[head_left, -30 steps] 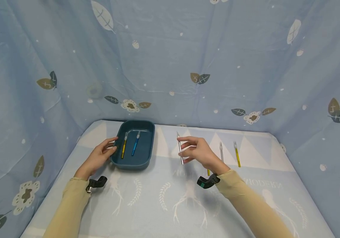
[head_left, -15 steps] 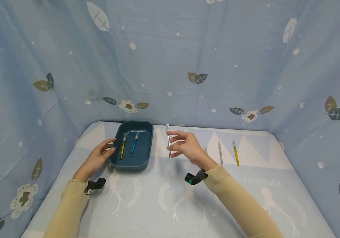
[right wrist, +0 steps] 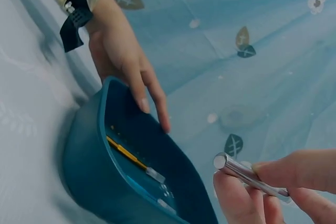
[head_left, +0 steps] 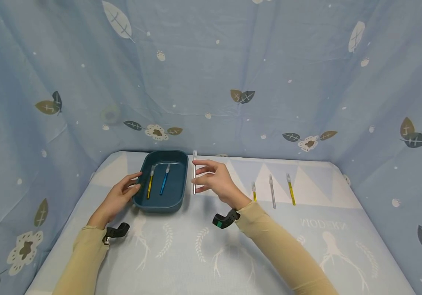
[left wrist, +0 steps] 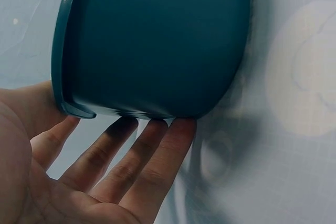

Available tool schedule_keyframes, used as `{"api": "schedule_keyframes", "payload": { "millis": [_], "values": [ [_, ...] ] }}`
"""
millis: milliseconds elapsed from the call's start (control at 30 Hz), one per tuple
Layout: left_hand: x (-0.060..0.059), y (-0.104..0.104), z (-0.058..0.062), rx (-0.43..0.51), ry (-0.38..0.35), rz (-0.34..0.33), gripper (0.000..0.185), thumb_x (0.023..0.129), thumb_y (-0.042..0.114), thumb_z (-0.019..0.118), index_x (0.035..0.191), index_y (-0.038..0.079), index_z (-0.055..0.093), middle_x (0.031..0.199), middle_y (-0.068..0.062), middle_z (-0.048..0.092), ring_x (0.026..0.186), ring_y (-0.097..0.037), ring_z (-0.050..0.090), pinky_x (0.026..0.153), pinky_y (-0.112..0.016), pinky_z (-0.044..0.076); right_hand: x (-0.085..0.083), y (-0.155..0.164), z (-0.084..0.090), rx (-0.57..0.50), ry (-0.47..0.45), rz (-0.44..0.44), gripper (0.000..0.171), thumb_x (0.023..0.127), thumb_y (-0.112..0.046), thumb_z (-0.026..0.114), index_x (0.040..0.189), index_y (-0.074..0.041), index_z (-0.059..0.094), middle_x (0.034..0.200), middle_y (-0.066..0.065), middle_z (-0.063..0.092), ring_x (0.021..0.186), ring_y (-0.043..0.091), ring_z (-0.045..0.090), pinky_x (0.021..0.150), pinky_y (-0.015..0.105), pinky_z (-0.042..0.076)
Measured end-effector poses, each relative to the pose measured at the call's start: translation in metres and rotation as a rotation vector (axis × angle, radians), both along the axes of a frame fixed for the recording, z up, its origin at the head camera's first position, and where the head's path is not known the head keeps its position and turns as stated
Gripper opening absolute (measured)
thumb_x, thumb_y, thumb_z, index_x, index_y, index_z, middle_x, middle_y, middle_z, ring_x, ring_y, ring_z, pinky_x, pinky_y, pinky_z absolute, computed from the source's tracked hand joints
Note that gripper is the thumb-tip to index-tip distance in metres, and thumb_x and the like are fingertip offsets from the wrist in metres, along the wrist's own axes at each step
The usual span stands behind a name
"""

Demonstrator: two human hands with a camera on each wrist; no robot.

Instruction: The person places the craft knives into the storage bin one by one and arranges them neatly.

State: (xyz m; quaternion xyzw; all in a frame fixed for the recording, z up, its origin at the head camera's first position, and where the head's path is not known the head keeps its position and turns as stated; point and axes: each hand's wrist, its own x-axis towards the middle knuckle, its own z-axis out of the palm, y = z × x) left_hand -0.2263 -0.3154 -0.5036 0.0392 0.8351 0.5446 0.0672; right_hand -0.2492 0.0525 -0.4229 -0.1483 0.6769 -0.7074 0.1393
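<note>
Fingers and thumb of the right hand (head_left: 214, 180) pinch a slim silver tool (head_left: 194, 172), held upright just beside the right wall of the dark teal tray (head_left: 181, 184). At the tray's left side, the left hand (head_left: 120, 196) lies with straight, relaxed fingers touching the outer wall and rim. Inside the tray lie a yellow tool (head_left: 149, 183) and a blue tool (head_left: 164, 181); three more tools (head_left: 271, 190) lie on the cloth well right of it.

Both arms wear long, close-fitting tan sleeves (head_left: 85, 262) that end at the wrists. A small black clip-like wrist mount (head_left: 115, 232) sits under the left cuff; the right wrist's black mount (head_left: 225, 219) carries a green patch.
</note>
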Motion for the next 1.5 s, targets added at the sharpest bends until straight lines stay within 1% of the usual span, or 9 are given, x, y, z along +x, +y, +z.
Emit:
{"api": "schedule_keyframes", "payload": {
  "millis": [167,300,433,533,733,967,1200,1367,1500],
  "values": [
    [0.002,-0.001,0.001,0.002,-0.004,0.009,0.064,0.119,0.027,0.054,0.175,0.015,0.027,0.172,-0.032,0.03,0.155,-0.058,0.033,0.115,-0.074,0.036,-0.005,-0.016,-0.001,-0.022,-0.006,0.021,0.063,0.094,0.009,0.08,0.152,-0.008,0.065,0.121,0.02,0.064,0.089,0.023,0.076,0.083,0.061,0.063],
    [0.002,-0.001,0.002,0.0,0.003,0.004,0.064,0.119,0.027,0.055,0.175,0.016,0.028,0.172,-0.032,0.03,0.154,-0.058,0.034,0.113,-0.074,0.038,-0.01,-0.028,-0.002,-0.04,-0.014,0.026,0.062,0.095,0.009,0.079,0.152,-0.009,0.066,0.12,0.019,0.064,0.093,0.03,0.076,0.081,0.055,0.065],
    [0.001,-0.001,0.001,-0.004,0.012,-0.002,0.064,0.118,0.026,0.055,0.175,0.016,0.029,0.171,-0.032,0.032,0.153,-0.057,0.037,0.108,-0.066,0.044,-0.014,-0.04,-0.003,-0.054,-0.037,0.02,0.061,0.094,0.009,0.08,0.15,-0.009,0.067,0.118,0.019,0.065,0.096,0.037,0.075,0.079,0.052,0.066],
    [0.001,-0.001,0.001,0.0,0.012,-0.003,0.063,0.118,0.026,0.055,0.175,0.017,0.029,0.17,-0.032,0.033,0.152,-0.056,0.038,0.106,-0.063,0.045,-0.018,-0.048,-0.005,-0.065,-0.06,0.019,0.06,0.094,0.009,0.081,0.15,-0.009,0.068,0.119,0.019,0.064,0.092,0.033,0.074,0.079,0.05,0.066],
    [0.002,-0.001,0.002,0.005,0.014,-0.01,0.064,0.118,0.027,0.055,0.175,0.016,0.029,0.171,-0.032,0.032,0.153,-0.057,0.036,0.111,-0.07,0.042,-0.025,-0.062,-0.007,-0.096,-0.098,0.029,0.06,0.095,0.012,0.078,0.151,-0.008,0.066,0.117,0.017,0.063,0.083,0.023,0.073,0.079,0.046,0.066],
    [0.002,-0.001,0.004,-0.02,0.027,-0.02,0.065,0.118,0.033,0.056,0.175,0.018,0.029,0.17,-0.031,0.034,0.149,-0.055,0.043,0.096,-0.05,0.051,-0.035,-0.078,-0.01,-0.092,-0.147,-0.003,0.057,0.094,0.013,0.078,0.147,-0.007,0.069,0.112,0.015,0.065,0.086,0.023,0.076,0.077,0.043,0.066],
    [0.001,0.0,0.005,-0.028,0.031,-0.009,0.062,0.119,0.027,0.055,0.175,0.016,0.031,0.169,-0.032,0.036,0.147,-0.054,0.046,0.092,-0.044,0.052,-0.041,-0.095,-0.014,-0.069,-0.155,-0.012,0.056,0.093,0.014,0.079,0.144,-0.008,0.071,0.109,0.014,0.066,0.099,0.036,0.077,0.083,0.053,0.064],
    [0.0,0.001,0.004,-0.03,0.024,0.0,0.061,0.118,0.025,0.055,0.174,0.016,0.031,0.168,-0.032,0.037,0.146,-0.054,0.047,0.091,-0.044,0.052,-0.044,-0.105,-0.017,-0.055,-0.17,-0.013,0.057,0.093,0.013,0.079,0.145,-0.008,0.07,0.122,0.02,0.067,0.1,0.036,0.078,0.087,0.055,0.063],
    [0.0,0.002,0.005,-0.029,0.018,0.0,0.061,0.119,0.026,0.054,0.175,0.016,0.031,0.168,-0.032,0.037,0.147,-0.056,0.046,0.1,-0.054,0.052,-0.047,-0.112,-0.02,-0.044,-0.197,-0.002,0.057,0.094,0.013,0.079,0.146,-0.008,0.069,0.138,0.027,0.064,0.105,0.039,0.078,0.086,0.052,0.064]
  ]
}}
